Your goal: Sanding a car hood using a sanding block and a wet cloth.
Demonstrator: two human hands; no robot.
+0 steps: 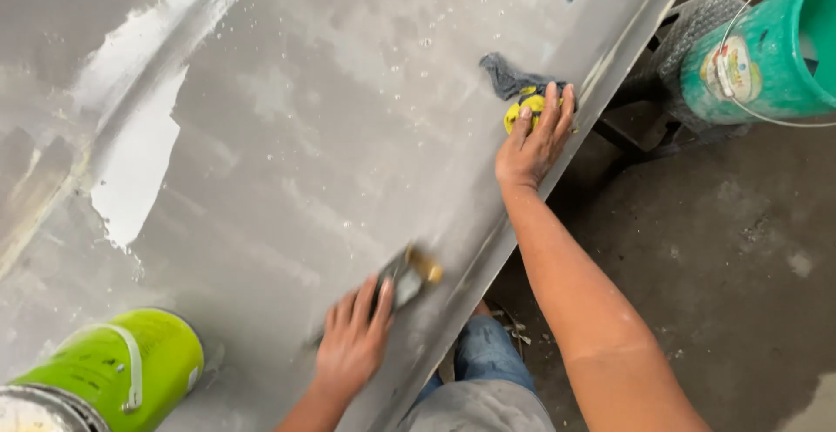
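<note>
The left hand (pixel 353 345) pinches a putty knife (pixel 402 282) between fingers and thumb, its blade laid flat against the grey panel (pixel 331 136) close to the panel's lower right edge, which runs as a long diagonal from top right to bottom centre. The right hand (pixel 533 140) lies with fingers pressed down over a yellow tool (pixel 522 105) and a dark grey rag (pixel 507 75), both sitting on the panel just inside that same edge. White filler patches (pixel 139 153) streak the panel's left part, well apart from both hands, with broad bare grey surface between them. A lime-green bucket (pixel 122 367) stands at the lower left corner. Beyond the edge, a teal bucket (pixel 766 49) rests on a wrapped stool (pixel 688 40) above bare concrete floor (pixel 740 249).
</note>
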